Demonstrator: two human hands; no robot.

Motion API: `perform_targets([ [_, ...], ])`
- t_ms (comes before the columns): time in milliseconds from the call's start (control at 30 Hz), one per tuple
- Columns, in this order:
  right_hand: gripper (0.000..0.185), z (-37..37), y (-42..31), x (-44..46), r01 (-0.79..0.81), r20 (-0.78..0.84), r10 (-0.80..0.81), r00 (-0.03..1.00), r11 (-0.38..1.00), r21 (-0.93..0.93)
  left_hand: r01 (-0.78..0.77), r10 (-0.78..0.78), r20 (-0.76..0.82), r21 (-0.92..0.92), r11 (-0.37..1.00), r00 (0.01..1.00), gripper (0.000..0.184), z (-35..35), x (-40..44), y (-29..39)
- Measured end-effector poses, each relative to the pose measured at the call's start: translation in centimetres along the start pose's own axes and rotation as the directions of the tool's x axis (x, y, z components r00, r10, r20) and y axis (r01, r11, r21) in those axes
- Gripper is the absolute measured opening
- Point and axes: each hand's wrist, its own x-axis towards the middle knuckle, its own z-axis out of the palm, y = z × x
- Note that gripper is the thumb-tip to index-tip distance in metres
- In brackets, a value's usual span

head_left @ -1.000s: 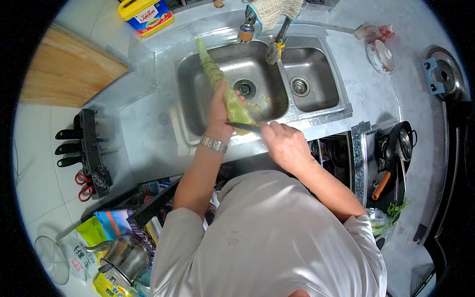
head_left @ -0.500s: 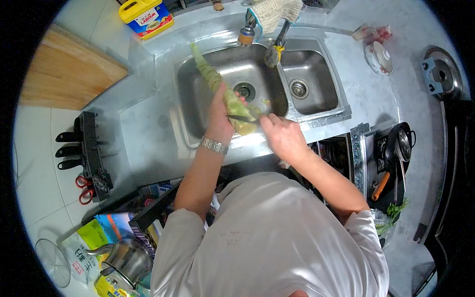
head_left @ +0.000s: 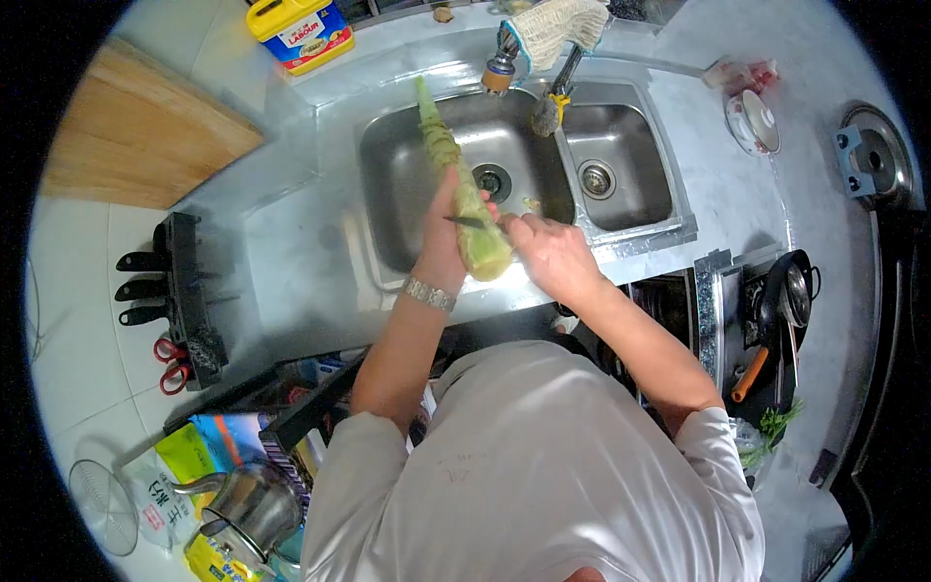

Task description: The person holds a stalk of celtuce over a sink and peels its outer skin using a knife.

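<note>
Over the front of the large sink basin (head_left: 388, 209), my left hand (head_left: 443, 228) is closed around a long, tapered pale-green vegetable stem (head_left: 488, 254). Its thick yellowish end points toward me and its thin tip toward the back of the sink. Ring-like bands mark the upper part; its exact kind I cannot tell. In my right hand (head_left: 553, 254) is a small knife (head_left: 469, 222), its handle mostly hidden by the fingers. The dark blade lies across the stem near the thick end, beside my left fingers.
A smaller basin (head_left: 621, 179) adjoins on the right, below a faucet (head_left: 499, 70) draped with a knitted glove (head_left: 558, 34). At left are a knife rack (head_left: 184, 301) and a wooden board (head_left: 141, 131). A lidded bowl (head_left: 754, 121) stands right, a pan (head_left: 773, 301) nearer me.
The knife blade has shifted up the stem, away from the thick end. A strip that stood off the stem near the blade no longer shows. The whole view has shifted slightly.
</note>
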Motion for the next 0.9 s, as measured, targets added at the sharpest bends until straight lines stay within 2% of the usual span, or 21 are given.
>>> perform_targets([
  [67, 0.032, -0.2, 0.0, 0.1, 0.026, 0.018, -0.026, 1.0, 1.0, 0.004, -0.008, 0.008, 0.0, -0.014, 1.0, 1.0, 0.047, 0.0, 0.0, -0.3],
  [133, 0.046, -1.2, -0.4, 0.4, 0.043, -0.026, -0.043, 0.999, 0.999, -0.004, -0.016, 0.016, 0.0, -0.03, 0.999, 1.0, 0.048, -0.3, 0.1, -0.4],
  [167, 0.046, -1.4, -0.5, 0.4, 0.045, -0.026, -0.045, 0.999, 0.999, -0.004, 0.027, -0.026, 0.021, -0.057, 0.998, 0.999, 0.048, -0.6, 0.3, -0.4],
  [233, 0.057, -1.6, -0.8, 0.2, 0.034, -0.015, -0.034, 0.999, 0.999, -0.025, 0.07, -0.066, 0.042, -0.083, 0.994, 0.997, 0.049, -0.6, 0.3, -0.2],
  [433, 0.06, 0.1, -0.2, 0.1, 0.005, 0.055, -0.003, 0.998, 1.0, -0.022, 0.115, -0.109, 0.093, -0.062, 0.991, 0.99, 0.05, -1.7, 0.9, -0.6],
  [500, 0.061, 0.0, -0.5, 0.8, -0.025, 0.072, 0.025, 0.997, 1.0, -0.004, -0.004, 0.005, 0.024, -0.052, 0.999, 1.0, 0.05, -1.5, 1.0, -0.7],
  [533, 0.063, -0.1, -0.7, 1.0, -0.055, 0.091, 0.053, 0.994, 0.998, 0.014, -0.002, 0.004, 0.025, -0.049, 0.999, 1.0, 0.05, -1.3, 0.9, -0.7],
  [600, 0.064, -0.1, -0.6, 1.1, -0.024, 0.058, 0.024, 0.998, 1.0, 0.009, 0.002, -0.006, -0.027, -0.145, 0.989, 1.0, 0.043, -0.6, 0.6, -0.1],
  [667, 0.065, -0.5, -0.8, 1.1, 0.013, 0.036, -0.014, 0.999, 1.0, 0.009, 0.013, -0.016, -0.019, -0.122, 0.992, 1.0, 0.042, 0.2, -0.5, 0.4],
  [733, 0.066, -1.5, -0.9, 1.5, 0.104, 0.044, -0.11, 0.993, 0.987, 0.123, 0.016, -0.017, -0.012, -0.102, 0.995, 1.0, 0.042, 0.0, -0.9, 0.7],
  [800, 0.066, -1.2, -1.0, 1.4, 0.093, 0.046, -0.1, 0.994, 0.987, 0.131, -0.023, 0.023, -0.011, -0.011, 1.0, 1.0, 0.04, -0.6, -0.8, 0.5],
  [900, 0.065, -0.4, -1.4, 1.3, 0.026, 0.015, -0.029, 0.999, 0.987, 0.162, -0.017, 0.017, 0.001, -0.021, 1.0, 1.0, 0.04, -0.3, -0.6, 0.6],
])
